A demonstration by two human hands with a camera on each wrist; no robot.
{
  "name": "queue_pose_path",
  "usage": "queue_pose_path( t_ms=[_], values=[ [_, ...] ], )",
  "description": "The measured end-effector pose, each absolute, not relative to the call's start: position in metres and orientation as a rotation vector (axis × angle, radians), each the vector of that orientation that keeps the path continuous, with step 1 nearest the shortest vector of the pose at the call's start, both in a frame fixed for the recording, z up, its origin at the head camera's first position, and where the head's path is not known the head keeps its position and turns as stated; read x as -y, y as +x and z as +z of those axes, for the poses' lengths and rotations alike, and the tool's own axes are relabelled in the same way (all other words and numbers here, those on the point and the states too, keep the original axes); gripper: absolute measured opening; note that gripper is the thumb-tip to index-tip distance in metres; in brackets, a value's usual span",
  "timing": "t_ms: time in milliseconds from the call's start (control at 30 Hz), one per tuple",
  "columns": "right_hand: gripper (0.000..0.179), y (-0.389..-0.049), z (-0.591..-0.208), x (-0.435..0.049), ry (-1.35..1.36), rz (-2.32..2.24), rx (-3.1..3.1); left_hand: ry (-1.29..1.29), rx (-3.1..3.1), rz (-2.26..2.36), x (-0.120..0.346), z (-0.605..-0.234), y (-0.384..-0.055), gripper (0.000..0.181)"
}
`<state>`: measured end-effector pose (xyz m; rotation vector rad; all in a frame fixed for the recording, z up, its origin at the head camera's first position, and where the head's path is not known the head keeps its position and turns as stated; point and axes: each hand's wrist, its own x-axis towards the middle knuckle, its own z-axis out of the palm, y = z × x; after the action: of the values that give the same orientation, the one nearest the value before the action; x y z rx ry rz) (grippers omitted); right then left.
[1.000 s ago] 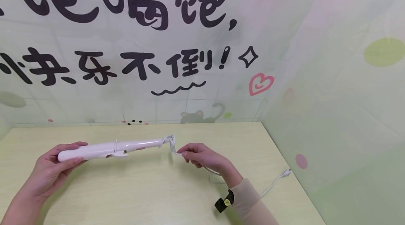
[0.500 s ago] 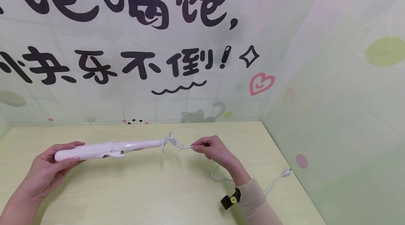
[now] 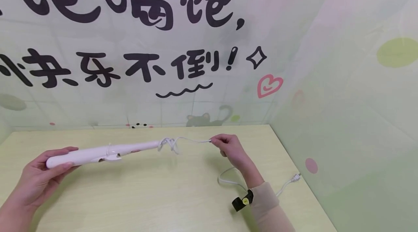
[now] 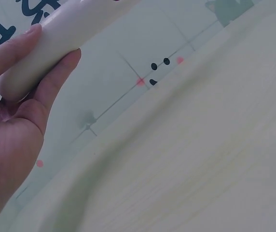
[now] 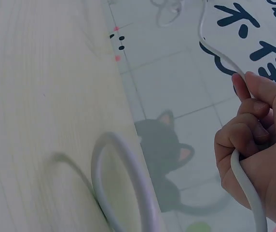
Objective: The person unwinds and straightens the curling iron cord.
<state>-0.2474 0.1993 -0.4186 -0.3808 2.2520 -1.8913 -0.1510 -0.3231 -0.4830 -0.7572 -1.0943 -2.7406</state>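
Observation:
A white curling iron (image 3: 86, 156) is held up over the table, nearly level. My left hand (image 3: 40, 177) grips its thick rounded end, thumb in front and fingers behind; the left wrist view shows the same hold on the iron (image 4: 56, 46). From the thin end hangs the white power cord (image 3: 196, 141), tangled in loose loops there. My right hand (image 3: 232, 150) pinches the cord to the right of the tangle, and the stretch between is nearly straight. In the right wrist view, the cord (image 5: 251, 188) also runs through the curled fingers and out below the palm.
The pale wooden table (image 3: 147, 195) meets a printed wall sheet at the back and another at the right. Slack cord (image 3: 225, 181) loops below my right wrist. The two-prong plug (image 3: 295, 177) lies by the right table edge. A black strap (image 3: 242, 201) circles the right wrist.
My right hand has moved right and up, drawing the cord out from the tangle. The left hand and curling iron have shifted slightly left. The tangle at the thin end is looser.

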Motion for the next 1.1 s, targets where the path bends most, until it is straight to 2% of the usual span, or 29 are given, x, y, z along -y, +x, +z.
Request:
queue_pose_path(
  t_ms=[133, 433, 1100],
  values=[
    [0.028, -0.252, -0.422, -0.209, -0.275, -2.042, -2.157, -0.742, 1.074, -2.728, 0.329, -0.485, -0.148, 0.056],
    [0.015, -0.255, -0.431, -0.214, -0.185, -2.116, -2.058, -0.762, 1.054, -2.740, 0.331, -0.484, -0.148, 0.055],
    [0.024, -0.269, -0.449, -0.224, -0.032, -1.928, -2.124, -0.759, 1.072, -2.773, 0.327, -0.485, -0.151, 0.054]
  ],
)
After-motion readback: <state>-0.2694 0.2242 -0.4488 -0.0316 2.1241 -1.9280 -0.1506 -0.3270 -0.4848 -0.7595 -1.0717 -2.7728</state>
